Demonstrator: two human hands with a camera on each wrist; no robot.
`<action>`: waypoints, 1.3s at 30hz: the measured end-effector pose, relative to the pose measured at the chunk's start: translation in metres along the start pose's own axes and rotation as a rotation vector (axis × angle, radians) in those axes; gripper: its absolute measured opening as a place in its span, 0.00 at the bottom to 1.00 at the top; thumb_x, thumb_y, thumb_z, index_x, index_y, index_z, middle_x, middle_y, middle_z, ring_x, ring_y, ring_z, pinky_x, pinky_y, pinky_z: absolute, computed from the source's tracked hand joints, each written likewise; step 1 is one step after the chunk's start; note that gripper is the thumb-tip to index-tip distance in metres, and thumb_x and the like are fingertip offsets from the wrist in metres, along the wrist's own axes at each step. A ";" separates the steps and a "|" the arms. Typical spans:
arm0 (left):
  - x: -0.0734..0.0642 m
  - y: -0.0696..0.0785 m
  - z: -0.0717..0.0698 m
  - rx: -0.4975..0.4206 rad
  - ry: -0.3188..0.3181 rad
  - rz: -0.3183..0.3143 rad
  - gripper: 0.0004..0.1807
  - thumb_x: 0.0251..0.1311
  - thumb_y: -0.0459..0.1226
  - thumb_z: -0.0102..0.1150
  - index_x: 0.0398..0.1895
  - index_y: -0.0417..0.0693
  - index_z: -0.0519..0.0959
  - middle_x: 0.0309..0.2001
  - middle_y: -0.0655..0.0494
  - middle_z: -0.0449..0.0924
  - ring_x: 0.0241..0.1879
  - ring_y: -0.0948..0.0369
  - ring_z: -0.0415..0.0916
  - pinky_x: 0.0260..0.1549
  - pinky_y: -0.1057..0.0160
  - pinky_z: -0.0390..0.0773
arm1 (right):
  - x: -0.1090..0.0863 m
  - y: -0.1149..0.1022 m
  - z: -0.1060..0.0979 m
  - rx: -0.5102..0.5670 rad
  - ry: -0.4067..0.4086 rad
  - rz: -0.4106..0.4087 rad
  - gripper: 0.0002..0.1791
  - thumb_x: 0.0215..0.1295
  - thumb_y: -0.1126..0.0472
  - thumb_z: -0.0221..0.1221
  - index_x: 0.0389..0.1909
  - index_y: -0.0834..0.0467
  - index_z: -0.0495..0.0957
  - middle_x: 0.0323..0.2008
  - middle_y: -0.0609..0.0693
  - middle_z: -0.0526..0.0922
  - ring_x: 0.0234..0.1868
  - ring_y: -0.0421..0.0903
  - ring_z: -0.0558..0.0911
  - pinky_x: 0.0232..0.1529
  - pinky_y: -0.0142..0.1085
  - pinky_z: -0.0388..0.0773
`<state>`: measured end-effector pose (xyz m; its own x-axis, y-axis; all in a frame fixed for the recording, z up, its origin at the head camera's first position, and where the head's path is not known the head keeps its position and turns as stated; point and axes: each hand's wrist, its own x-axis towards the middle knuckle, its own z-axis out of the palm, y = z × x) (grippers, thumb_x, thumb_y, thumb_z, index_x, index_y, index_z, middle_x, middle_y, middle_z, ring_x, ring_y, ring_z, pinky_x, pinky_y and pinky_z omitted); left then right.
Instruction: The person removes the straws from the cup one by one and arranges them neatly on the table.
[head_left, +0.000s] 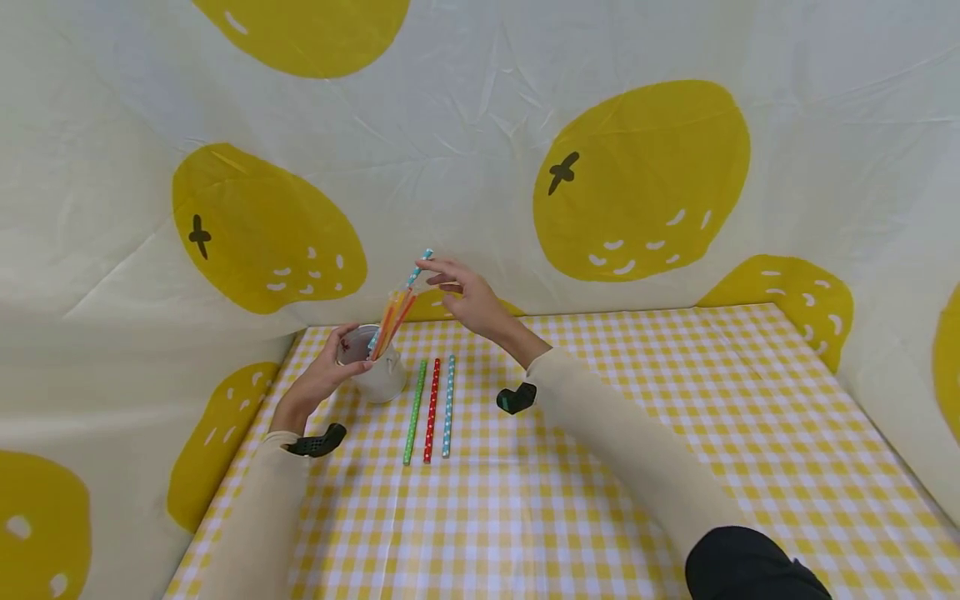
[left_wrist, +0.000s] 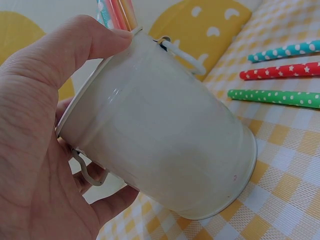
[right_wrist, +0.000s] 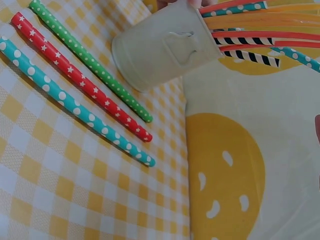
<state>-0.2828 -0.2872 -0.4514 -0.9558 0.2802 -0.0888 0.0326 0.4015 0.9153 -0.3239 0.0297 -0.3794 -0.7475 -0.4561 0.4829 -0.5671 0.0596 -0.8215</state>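
Observation:
A small white metal bucket (left_wrist: 165,125) stands tilted on the table, and my left hand (head_left: 322,379) grips its rim, thumb on the near side. Out of the bucket stick several straws: orange and pink ones (head_left: 393,321), black-and-white striped ones (right_wrist: 250,57) and blue dotted ones. One blue dotted straw (head_left: 420,268) rises above the rest. My right hand (head_left: 472,302) is at its upper end with fingers extended, the index fingertip at the straw; whether they touch is unclear. Only a sliver of that hand enters the right wrist view.
Right of the bucket, a green dotted straw (head_left: 415,412), a red starred straw (head_left: 432,410) and a blue dotted straw (head_left: 448,407) lie side by side. A yellow checked cloth (head_left: 600,500) covers the table. A lemon-print sheet (head_left: 465,200) hangs behind and at the sides.

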 end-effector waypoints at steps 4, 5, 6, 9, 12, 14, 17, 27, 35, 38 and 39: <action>0.000 -0.002 -0.001 -0.003 0.009 0.003 0.49 0.68 0.43 0.64 0.82 0.55 0.41 0.78 0.38 0.41 0.76 0.39 0.44 0.69 0.36 0.53 | -0.005 -0.020 -0.008 0.004 0.047 -0.043 0.29 0.70 0.79 0.46 0.71 0.63 0.70 0.67 0.61 0.70 0.62 0.61 0.76 0.66 0.56 0.69; 0.000 -0.002 -0.001 -0.006 0.012 0.003 0.49 0.68 0.43 0.64 0.82 0.55 0.42 0.78 0.38 0.41 0.75 0.39 0.45 0.69 0.36 0.53 | -0.006 -0.024 -0.010 0.004 0.056 -0.049 0.28 0.71 0.79 0.46 0.70 0.63 0.71 0.67 0.61 0.71 0.62 0.62 0.76 0.66 0.56 0.70; 0.000 -0.002 -0.002 -0.011 0.011 0.002 0.49 0.68 0.43 0.64 0.82 0.55 0.42 0.77 0.38 0.42 0.75 0.39 0.46 0.68 0.36 0.53 | -0.007 -0.027 -0.012 0.004 0.066 -0.050 0.28 0.71 0.78 0.47 0.70 0.64 0.71 0.67 0.61 0.71 0.62 0.61 0.77 0.65 0.54 0.70; 0.000 -0.003 -0.003 -0.024 0.007 0.003 0.50 0.68 0.42 0.65 0.82 0.55 0.42 0.77 0.38 0.42 0.74 0.39 0.47 0.68 0.37 0.53 | -0.007 -0.026 -0.016 0.013 0.101 -0.054 0.26 0.72 0.77 0.47 0.69 0.64 0.71 0.66 0.62 0.71 0.61 0.61 0.77 0.65 0.53 0.71; 0.000 -0.004 -0.004 -0.030 0.000 -0.001 0.50 0.68 0.42 0.64 0.82 0.56 0.41 0.77 0.39 0.43 0.74 0.39 0.47 0.68 0.37 0.53 | -0.002 -0.013 -0.020 0.025 0.159 -0.063 0.25 0.73 0.75 0.49 0.69 0.61 0.72 0.65 0.57 0.73 0.61 0.58 0.78 0.63 0.48 0.73; 0.000 -0.004 -0.004 -0.030 -0.002 0.002 0.49 0.68 0.42 0.64 0.82 0.58 0.41 0.77 0.38 0.44 0.74 0.39 0.48 0.68 0.37 0.53 | -0.002 -0.012 -0.023 0.046 0.205 -0.074 0.24 0.73 0.75 0.50 0.68 0.63 0.73 0.65 0.57 0.74 0.60 0.60 0.78 0.62 0.49 0.74; 0.001 -0.005 -0.005 -0.026 -0.001 0.004 0.49 0.68 0.42 0.64 0.82 0.58 0.41 0.77 0.39 0.44 0.74 0.39 0.48 0.68 0.37 0.53 | -0.003 -0.020 -0.028 0.075 0.276 -0.081 0.21 0.73 0.75 0.52 0.65 0.67 0.73 0.64 0.60 0.74 0.58 0.60 0.79 0.60 0.47 0.76; 0.001 -0.003 -0.004 -0.025 -0.001 0.012 0.49 0.68 0.42 0.64 0.82 0.55 0.41 0.77 0.39 0.43 0.75 0.40 0.45 0.68 0.36 0.51 | -0.007 -0.034 -0.045 0.130 0.412 -0.019 0.18 0.70 0.72 0.60 0.60 0.68 0.76 0.59 0.61 0.78 0.52 0.56 0.80 0.53 0.37 0.80; 0.002 -0.003 -0.003 -0.003 0.007 0.017 0.49 0.68 0.41 0.64 0.82 0.55 0.41 0.78 0.38 0.38 0.77 0.40 0.39 0.69 0.35 0.49 | -0.012 -0.017 -0.052 0.089 0.334 0.040 0.18 0.71 0.72 0.60 0.60 0.69 0.76 0.59 0.66 0.78 0.52 0.60 0.80 0.50 0.42 0.83; 0.002 -0.002 -0.004 0.013 0.007 0.017 0.49 0.68 0.42 0.64 0.82 0.56 0.41 0.78 0.37 0.38 0.77 0.40 0.39 0.69 0.34 0.49 | -0.014 -0.006 -0.051 0.099 0.300 0.089 0.19 0.71 0.69 0.60 0.62 0.66 0.77 0.59 0.66 0.76 0.53 0.60 0.81 0.50 0.40 0.83; 0.002 -0.002 -0.005 0.014 0.009 0.014 0.49 0.68 0.43 0.64 0.82 0.56 0.42 0.77 0.38 0.39 0.77 0.41 0.39 0.69 0.35 0.49 | -0.016 -0.003 -0.050 0.099 0.287 0.105 0.19 0.71 0.68 0.60 0.62 0.65 0.77 0.59 0.67 0.76 0.52 0.60 0.81 0.50 0.39 0.83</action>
<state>-0.2865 -0.2913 -0.4517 -0.9579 0.2778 -0.0722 0.0502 0.4097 0.9108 -0.3276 0.0815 -0.3689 -0.8754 -0.1817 0.4480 -0.4555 -0.0002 -0.8902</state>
